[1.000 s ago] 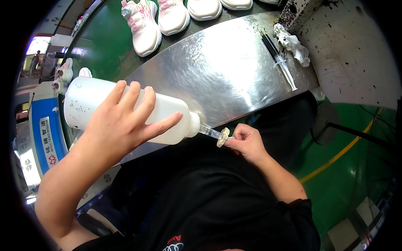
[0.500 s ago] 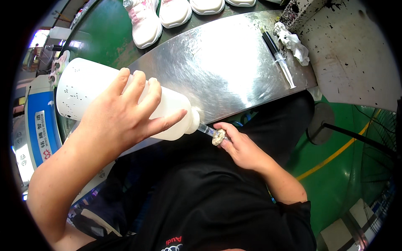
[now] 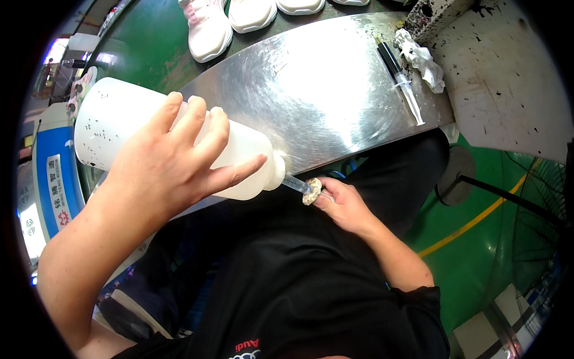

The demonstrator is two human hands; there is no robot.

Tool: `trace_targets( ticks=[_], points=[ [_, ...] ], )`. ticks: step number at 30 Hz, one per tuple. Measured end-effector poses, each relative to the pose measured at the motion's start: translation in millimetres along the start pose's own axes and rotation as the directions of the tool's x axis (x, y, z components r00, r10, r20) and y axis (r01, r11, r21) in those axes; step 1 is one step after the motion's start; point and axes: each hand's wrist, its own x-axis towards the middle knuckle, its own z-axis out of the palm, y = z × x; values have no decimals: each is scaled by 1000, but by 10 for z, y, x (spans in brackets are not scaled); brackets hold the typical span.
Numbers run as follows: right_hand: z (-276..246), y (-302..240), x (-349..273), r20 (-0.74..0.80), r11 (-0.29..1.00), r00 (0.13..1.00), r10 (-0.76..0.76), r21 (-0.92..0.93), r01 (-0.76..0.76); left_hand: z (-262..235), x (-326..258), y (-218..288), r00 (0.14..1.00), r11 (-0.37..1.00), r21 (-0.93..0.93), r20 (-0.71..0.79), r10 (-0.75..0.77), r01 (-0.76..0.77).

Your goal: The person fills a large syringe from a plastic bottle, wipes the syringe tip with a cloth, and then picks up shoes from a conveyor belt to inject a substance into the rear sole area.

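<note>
A large translucent white plastic bottle (image 3: 248, 146) lies tilted on its side, its neck pointing to the lower right. Over its body, my left hand (image 3: 170, 146) is spread and grips it from above. The clear barrel of a syringe (image 3: 294, 182) reaches into the bottle's mouth; its tip is hidden inside. A crusted, pale round flange sits at the syringe's outer end. My right hand (image 3: 347, 206) pinches the syringe just behind that flange, above my lap. What the fingertips cover there is partly hidden.
Across a shiny metal bench top (image 3: 257, 90), a second syringe (image 3: 399, 81) with a black upper part lies near a crumpled white tissue (image 3: 423, 63). White and pink shoes (image 3: 209, 33) stand in a row along the far side. A paint-spotted pale panel (image 3: 508, 78) rises at the right.
My right hand has shifted slightly outward along the syringe, and the crusted flange shows more fully. My left hand keeps its grip on the bottle; the view has moved a little.
</note>
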Motion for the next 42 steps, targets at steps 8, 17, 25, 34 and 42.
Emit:
trace_targets(
  ticks=[8, 17, 25, 34, 42],
  points=[
    [12, 250, 29, -37, 999, 999, 24, 37, -22, 25, 5, 12, 1000, 1000, 8, -25, 4, -4],
    [-95, -58, -19, -33, 981, 993, 109, -157, -113, 73, -45, 2, 999, 1000, 2, -51, -2, 2],
    [-677, -727, -329, -6, 984, 1000, -8, -181, 6, -49, -305, 29, 922, 902, -418, -296, -248, 108],
    [-1176, -1553, -839, -64, 612, 838, -542, -714, 341, -48, -261, 273, 672, 858, -499, -594, -442, 123],
    [-1557, -1637, -1325, -335, 765, 776, -535, -581, 277, 363, -727, -33, 265, 431, -902, -425, -866, -39]
  ],
)
